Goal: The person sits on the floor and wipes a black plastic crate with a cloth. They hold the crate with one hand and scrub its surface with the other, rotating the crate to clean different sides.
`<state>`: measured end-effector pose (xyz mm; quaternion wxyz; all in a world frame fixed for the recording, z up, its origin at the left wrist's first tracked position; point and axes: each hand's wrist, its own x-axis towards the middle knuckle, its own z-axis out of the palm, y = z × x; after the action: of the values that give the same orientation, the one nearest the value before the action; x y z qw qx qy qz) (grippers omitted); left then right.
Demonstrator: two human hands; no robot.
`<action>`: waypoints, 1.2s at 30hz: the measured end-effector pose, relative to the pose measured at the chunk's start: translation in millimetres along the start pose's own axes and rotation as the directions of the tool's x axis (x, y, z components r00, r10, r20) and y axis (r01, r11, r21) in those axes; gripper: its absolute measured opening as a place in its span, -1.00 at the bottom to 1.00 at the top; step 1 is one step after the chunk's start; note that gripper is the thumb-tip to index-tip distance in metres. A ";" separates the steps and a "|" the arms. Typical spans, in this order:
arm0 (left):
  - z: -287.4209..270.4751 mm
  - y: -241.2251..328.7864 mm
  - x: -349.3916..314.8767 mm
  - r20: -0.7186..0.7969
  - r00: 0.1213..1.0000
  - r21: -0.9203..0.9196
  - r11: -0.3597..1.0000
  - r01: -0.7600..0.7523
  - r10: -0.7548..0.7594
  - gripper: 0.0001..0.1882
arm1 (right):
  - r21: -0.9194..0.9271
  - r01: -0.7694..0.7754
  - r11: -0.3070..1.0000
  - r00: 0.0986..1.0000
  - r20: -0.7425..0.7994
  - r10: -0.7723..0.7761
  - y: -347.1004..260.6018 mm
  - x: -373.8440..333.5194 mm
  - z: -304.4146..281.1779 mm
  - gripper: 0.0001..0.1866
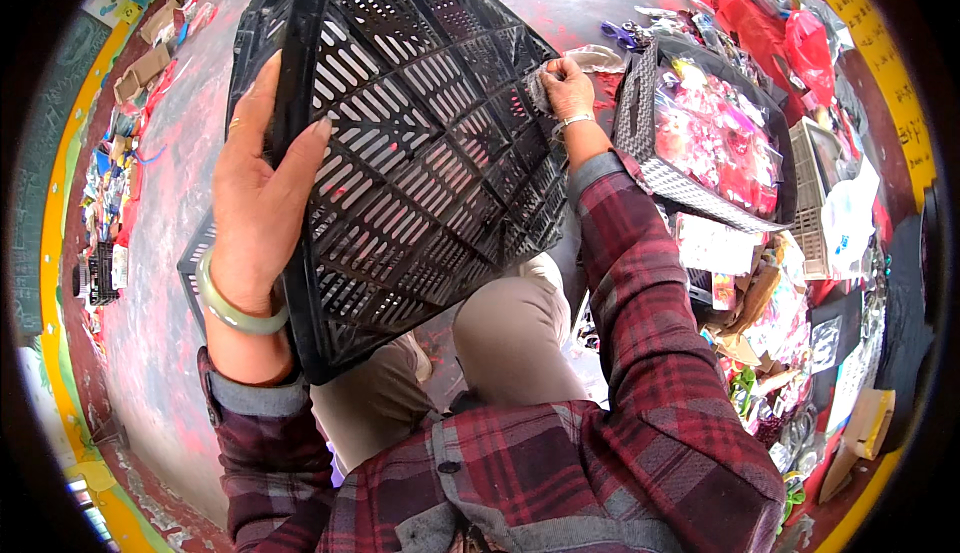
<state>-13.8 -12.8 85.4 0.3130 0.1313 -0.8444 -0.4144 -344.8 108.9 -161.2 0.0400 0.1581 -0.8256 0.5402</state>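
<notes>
Evidently the black slatted crate (303,298) needed steadying from one side: it stood tilted in front of the person's body, between the two arms and above the pale trousers (510,338), though whether it rested on the legs could not be told. The left hand (250,193) clamped its near rim, thumb on one face and fingers round the other, a grip that probably stopped it tipping. At the far right edge, the right hand (569,91) had its fingers closed on a greyish wad (538,95), perhaps cloth, against the slats. To the right, a woven bin (632,123) kept pink packets (715,143) together, presumably so they would not mix with the surrounding litter (780,343)
</notes>
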 end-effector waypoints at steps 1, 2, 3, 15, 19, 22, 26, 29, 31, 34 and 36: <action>-0.2 0.8 0.3 0.009 1.000 0.007 1.000 0.004 -0.004 -0.46 | 0.027 -0.043 0.999 0.998 0.048 0.042 -1.2 0.0 -3.9 -0.81; 1.0 1.4 0.4 0.008 1.000 -0.031 0.999 0.012 -0.012 -0.46 | 0.015 -0.038 0.999 0.998 0.056 0.037 7.7 8.1 -0.6 -0.80; 3.5 2.2 0.2 0.008 1.000 -0.067 0.998 0.021 -0.021 -0.46 | 0.051 -0.071 0.996 0.995 0.074 0.067 2.7 7.4 -4.3 -0.80; 6.6 10.2 -5.0 -0.023 0.994 -0.119 0.987 0.107 -0.111 -0.46 | 0.086 -0.246 0.965 0.969 0.032 0.244 33.8 -4.5 11.3 -0.80; 1.4 8.7 -5.0 -0.037 0.995 -0.029 0.996 0.090 -0.091 -0.46 | 0.155 -0.246 0.957 0.968 -0.013 0.251 16.0 -3.6 7.5 -0.83; 3.6 9.7 -4.5 -0.042 0.997 -0.047 0.996 0.070 -0.072 -0.46 | 0.524 -0.205 0.826 0.977 0.056 0.207 9.0 -6.0 -0.8 -0.84; 4.3 8.1 -5.3 -0.024 0.995 -0.076 0.993 0.092 -0.094 -0.45 | 0.544 -0.129 0.829 0.978 0.209 0.014 -10.4 -6.3 5.2 -0.86; 0.7 8.4 -6.6 -0.032 0.995 -0.052 0.994 0.096 -0.098 -0.46 | 0.630 -0.230 0.742 0.939 0.343 0.000 -13.1 -5.7 4.0 -0.87; 0.2 4.1 -7.5 -0.043 0.997 -0.039 0.997 0.068 -0.070 -0.46 | 0.601 -0.210 0.771 0.926 0.375 -0.039 -5.9 -4.9 0.5 -0.86; 1.9 4.9 -8.4 -0.046 0.996 -0.062 0.996 0.068 -0.071 -0.46 | 0.596 -0.092 0.798 0.929 0.339 -0.146 -1.7 -7.2 3.0 -0.81; 1.6 5.8 -8.6 -0.041 0.996 -0.047 0.996 0.073 -0.075 -0.46 | 0.516 -0.050 0.855 0.934 0.327 -0.143 -4.5 -1.0 4.7 -0.81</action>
<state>-8.0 -4.1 85.5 0.3184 0.1642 -0.8224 -0.4420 -342.1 103.2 -159.5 -0.1397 0.2776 -0.6397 0.7030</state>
